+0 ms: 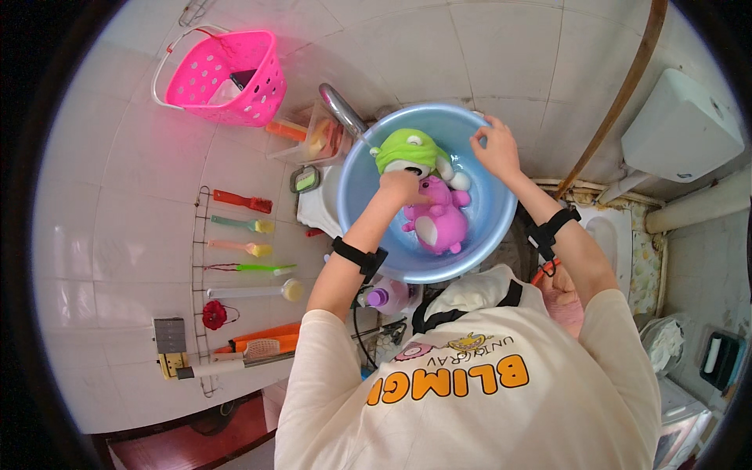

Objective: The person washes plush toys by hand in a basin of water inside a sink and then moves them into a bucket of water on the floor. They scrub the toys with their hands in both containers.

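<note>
from where i sit, the wide light-blue basin (487, 205) takes up the middle of my view, and both plush toys lie inside it. the purple plush (440, 227) is nearer the wearer; the green-and-white plush (409, 149) lies beyond, against it. a metal faucet (341, 110) reaches over the basin's far left rim. the left hand (401, 189) is bent down where the toys meet; its fingers are partly hidden, so i can't tell whether it grips either. the right hand (496, 149) is by the right rim, fingers loosely parted, grasping nothing. i'd worry that a one-sided push could tip or slide the unsteadied basin, or that lifting one plush could drag the other along.
</note>
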`<control>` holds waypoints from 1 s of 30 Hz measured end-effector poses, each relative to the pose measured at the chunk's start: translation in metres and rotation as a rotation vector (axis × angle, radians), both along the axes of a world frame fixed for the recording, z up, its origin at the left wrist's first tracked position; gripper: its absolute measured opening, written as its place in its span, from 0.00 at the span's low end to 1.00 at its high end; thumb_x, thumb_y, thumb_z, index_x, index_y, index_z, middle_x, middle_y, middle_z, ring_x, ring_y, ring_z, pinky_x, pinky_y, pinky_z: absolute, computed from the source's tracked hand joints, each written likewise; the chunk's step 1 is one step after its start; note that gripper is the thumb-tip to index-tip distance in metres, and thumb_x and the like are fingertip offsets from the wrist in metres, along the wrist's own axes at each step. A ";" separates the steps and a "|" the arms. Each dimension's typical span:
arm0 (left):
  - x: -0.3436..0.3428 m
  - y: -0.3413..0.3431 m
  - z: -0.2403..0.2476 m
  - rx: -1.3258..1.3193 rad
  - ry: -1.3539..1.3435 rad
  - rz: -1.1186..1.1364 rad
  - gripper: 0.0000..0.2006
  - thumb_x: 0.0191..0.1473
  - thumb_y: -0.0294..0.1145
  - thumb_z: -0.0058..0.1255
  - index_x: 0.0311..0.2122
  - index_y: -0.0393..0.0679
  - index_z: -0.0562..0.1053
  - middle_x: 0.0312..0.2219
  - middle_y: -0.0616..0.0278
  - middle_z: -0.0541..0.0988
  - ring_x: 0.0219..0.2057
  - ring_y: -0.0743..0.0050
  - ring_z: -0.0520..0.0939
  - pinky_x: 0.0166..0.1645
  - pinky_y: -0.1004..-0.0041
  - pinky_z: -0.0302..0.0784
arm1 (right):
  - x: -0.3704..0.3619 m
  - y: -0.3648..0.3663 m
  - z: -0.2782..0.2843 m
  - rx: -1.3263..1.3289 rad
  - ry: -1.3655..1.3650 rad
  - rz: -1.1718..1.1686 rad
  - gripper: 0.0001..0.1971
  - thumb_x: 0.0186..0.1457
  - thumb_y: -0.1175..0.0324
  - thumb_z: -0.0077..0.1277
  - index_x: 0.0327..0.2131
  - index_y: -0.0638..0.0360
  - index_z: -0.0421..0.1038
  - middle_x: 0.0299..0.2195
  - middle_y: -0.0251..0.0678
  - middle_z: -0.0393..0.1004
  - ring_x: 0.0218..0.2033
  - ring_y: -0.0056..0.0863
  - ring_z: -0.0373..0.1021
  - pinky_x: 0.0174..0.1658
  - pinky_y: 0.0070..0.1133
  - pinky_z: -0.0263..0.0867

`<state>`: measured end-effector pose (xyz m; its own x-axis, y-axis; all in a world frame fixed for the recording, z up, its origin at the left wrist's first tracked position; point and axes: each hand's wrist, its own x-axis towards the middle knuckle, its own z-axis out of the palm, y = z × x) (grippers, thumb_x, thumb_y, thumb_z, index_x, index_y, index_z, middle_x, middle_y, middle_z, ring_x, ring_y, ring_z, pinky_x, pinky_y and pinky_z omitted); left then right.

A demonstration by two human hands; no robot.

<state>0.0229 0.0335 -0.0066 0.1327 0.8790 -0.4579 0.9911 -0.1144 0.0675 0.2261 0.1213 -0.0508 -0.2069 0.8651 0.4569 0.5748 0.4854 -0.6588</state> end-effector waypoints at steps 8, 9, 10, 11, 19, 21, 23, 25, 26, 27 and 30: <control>-0.018 -0.001 -0.042 -0.240 -0.286 0.293 0.50 0.21 0.72 0.56 0.39 0.29 0.71 0.38 0.42 0.75 0.41 0.56 0.76 0.45 0.68 0.72 | 0.003 0.000 0.002 0.029 -0.038 0.016 0.06 0.43 0.66 0.53 0.21 0.59 0.72 0.48 0.47 0.64 0.47 0.45 0.62 0.49 0.32 0.59; -0.022 -0.005 -0.051 -0.085 -0.373 0.231 0.52 0.20 0.70 0.58 0.44 0.29 0.69 0.41 0.42 0.73 0.43 0.54 0.75 0.47 0.68 0.71 | 0.003 -0.001 0.003 0.011 -0.039 0.020 0.06 0.43 0.67 0.53 0.21 0.59 0.72 0.48 0.47 0.64 0.47 0.45 0.62 0.49 0.32 0.59; -0.030 -0.008 -0.062 -0.069 -0.372 0.242 0.52 0.20 0.70 0.58 0.44 0.29 0.69 0.41 0.42 0.73 0.43 0.54 0.75 0.47 0.68 0.71 | 0.000 -0.004 0.006 -0.005 -0.038 0.028 0.06 0.43 0.67 0.53 0.22 0.59 0.72 0.48 0.47 0.64 0.47 0.45 0.62 0.49 0.32 0.59; -0.040 -0.011 -0.074 -0.058 -0.370 0.224 0.55 0.20 0.68 0.61 0.48 0.29 0.64 0.43 0.43 0.71 0.45 0.54 0.74 0.48 0.69 0.70 | -0.005 -0.005 0.010 0.011 -0.034 0.045 0.06 0.43 0.67 0.53 0.22 0.59 0.72 0.48 0.47 0.64 0.47 0.45 0.62 0.49 0.32 0.59; -0.034 -0.016 -0.010 -0.210 -0.543 0.099 0.48 0.23 0.61 0.65 0.47 0.34 0.65 0.41 0.49 0.73 0.42 0.60 0.75 0.45 0.69 0.71 | 0.001 -0.003 0.002 0.034 -0.039 0.064 0.06 0.41 0.68 0.53 0.20 0.60 0.72 0.49 0.51 0.63 0.47 0.47 0.62 0.50 0.32 0.58; -0.031 -0.016 0.001 -0.060 -0.517 -0.077 0.36 0.25 0.59 0.65 0.37 0.41 0.70 0.29 0.55 0.76 0.32 0.62 0.77 0.36 0.67 0.71 | 0.001 -0.002 0.000 0.045 -0.043 0.072 0.06 0.41 0.68 0.54 0.20 0.60 0.72 0.49 0.50 0.63 0.47 0.47 0.62 0.50 0.32 0.59; -0.012 -0.024 0.015 0.051 -0.434 -0.103 0.34 0.25 0.59 0.64 0.33 0.42 0.70 0.25 0.56 0.75 0.29 0.61 0.77 0.33 0.66 0.70 | 0.007 -0.001 -0.002 0.047 -0.050 0.062 0.06 0.41 0.67 0.54 0.20 0.60 0.72 0.49 0.50 0.63 0.47 0.47 0.62 0.50 0.32 0.59; -0.006 -0.027 0.022 0.163 -0.347 -0.119 0.31 0.25 0.59 0.64 0.29 0.43 0.70 0.22 0.57 0.74 0.26 0.60 0.76 0.30 0.64 0.68 | 0.005 -0.003 -0.002 0.024 -0.069 0.049 0.06 0.41 0.68 0.53 0.21 0.60 0.72 0.48 0.49 0.64 0.46 0.47 0.62 0.50 0.32 0.59; -0.006 -0.023 0.023 0.218 -0.315 -0.100 0.30 0.25 0.58 0.64 0.29 0.44 0.70 0.22 0.57 0.74 0.26 0.58 0.76 0.30 0.64 0.68 | 0.004 0.000 -0.001 0.026 -0.076 0.048 0.06 0.41 0.68 0.53 0.21 0.60 0.72 0.48 0.49 0.64 0.46 0.47 0.62 0.50 0.32 0.59; -0.004 -0.024 0.021 0.269 -0.289 -0.073 0.29 0.26 0.58 0.64 0.28 0.45 0.71 0.22 0.57 0.74 0.26 0.57 0.76 0.30 0.63 0.69 | 0.003 0.001 0.000 0.032 -0.065 0.040 0.06 0.41 0.68 0.53 0.22 0.60 0.72 0.48 0.50 0.64 0.46 0.47 0.62 0.49 0.32 0.59; -0.018 -0.021 0.016 0.238 -0.286 -0.018 0.30 0.25 0.57 0.64 0.30 0.41 0.72 0.25 0.53 0.76 0.29 0.55 0.77 0.34 0.64 0.71 | 0.002 -0.003 0.003 0.028 -0.107 0.037 0.06 0.42 0.67 0.53 0.24 0.59 0.72 0.48 0.49 0.64 0.47 0.46 0.62 0.49 0.32 0.60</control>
